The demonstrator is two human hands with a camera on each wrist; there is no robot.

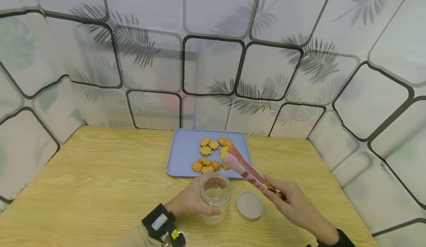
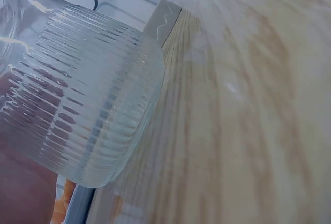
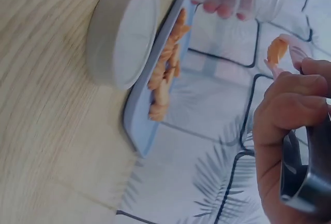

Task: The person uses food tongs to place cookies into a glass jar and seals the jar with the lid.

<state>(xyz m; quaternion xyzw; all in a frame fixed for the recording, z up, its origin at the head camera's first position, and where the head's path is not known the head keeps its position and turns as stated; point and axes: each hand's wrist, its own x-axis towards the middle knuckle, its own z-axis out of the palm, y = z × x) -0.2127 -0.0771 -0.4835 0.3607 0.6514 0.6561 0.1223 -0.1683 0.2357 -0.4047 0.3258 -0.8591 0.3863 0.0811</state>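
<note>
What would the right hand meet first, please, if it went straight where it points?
Probably the cookies on the tray, though the tongs in the right hand look raised and might pass above them.

Bright, diffuse light; glints on jar; tabletop smeared in left wrist view, probably defocused.

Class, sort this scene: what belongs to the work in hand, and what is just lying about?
Belonging to the work:
Clear ribbed glass jar, gripped by the left hand
Long pink tongs in the right hand, holding a golden-brown cookie
More cookies on a blue rectangular tray
Round grey lid, probably the jar's

Surroundings:
Pale wooden table
White leaf-patterned curtain
</note>
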